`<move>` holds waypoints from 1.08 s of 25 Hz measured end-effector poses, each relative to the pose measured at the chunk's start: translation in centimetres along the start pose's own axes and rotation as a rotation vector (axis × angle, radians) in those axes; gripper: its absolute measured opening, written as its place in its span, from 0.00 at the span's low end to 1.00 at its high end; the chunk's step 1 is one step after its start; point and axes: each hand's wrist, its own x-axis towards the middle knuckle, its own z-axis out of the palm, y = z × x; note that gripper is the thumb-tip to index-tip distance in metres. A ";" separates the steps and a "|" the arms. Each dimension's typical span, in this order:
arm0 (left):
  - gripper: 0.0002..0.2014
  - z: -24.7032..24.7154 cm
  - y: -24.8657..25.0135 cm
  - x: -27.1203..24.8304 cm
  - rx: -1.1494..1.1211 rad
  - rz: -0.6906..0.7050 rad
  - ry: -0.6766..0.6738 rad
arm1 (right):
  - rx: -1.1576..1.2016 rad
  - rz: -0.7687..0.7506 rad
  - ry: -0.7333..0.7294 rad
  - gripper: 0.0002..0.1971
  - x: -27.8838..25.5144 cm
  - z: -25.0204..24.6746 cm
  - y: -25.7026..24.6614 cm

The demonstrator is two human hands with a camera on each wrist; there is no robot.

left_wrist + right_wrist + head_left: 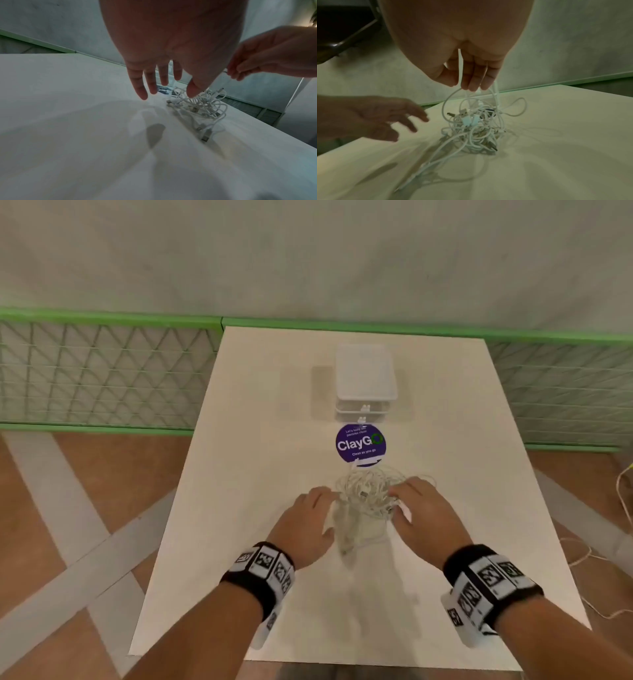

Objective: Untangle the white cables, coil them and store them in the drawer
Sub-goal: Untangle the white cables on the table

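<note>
A tangled bunch of white cables with USB plugs sits in the middle of the white table. My right hand pinches strands at the top of the tangle and holds them lifted; most of the bunch hangs down to the table. My left hand hovers just left of the tangle with straight spread fingers, holding nothing. A small white drawer unit stands at the far middle of the table, its two drawers looking closed.
A round purple "ClayGo" sticker lies between the drawer unit and the cables. A green mesh fence runs behind the table. Another pale cable trails on the floor at the right. Table edges are near on both sides.
</note>
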 end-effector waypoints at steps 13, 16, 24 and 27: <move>0.18 2.1 4.7 1.8 0.120 -0.347 0.025 | -0.175 -0.023 -0.615 0.39 1.5 3.1 3.4; 0.20 0.0 3.9 -1.1 -0.110 -0.440 0.030 | 0.138 -0.049 -0.390 0.24 2.1 0.9 4.1; 0.07 -3.6 11.5 0.4 -0.365 0.054 0.202 | 0.917 0.554 -0.512 0.17 4.5 -4.4 -2.5; 0.06 -3.9 10.3 -0.1 -0.363 0.139 0.250 | 1.231 0.783 -0.376 0.13 5.3 -5.9 -3.2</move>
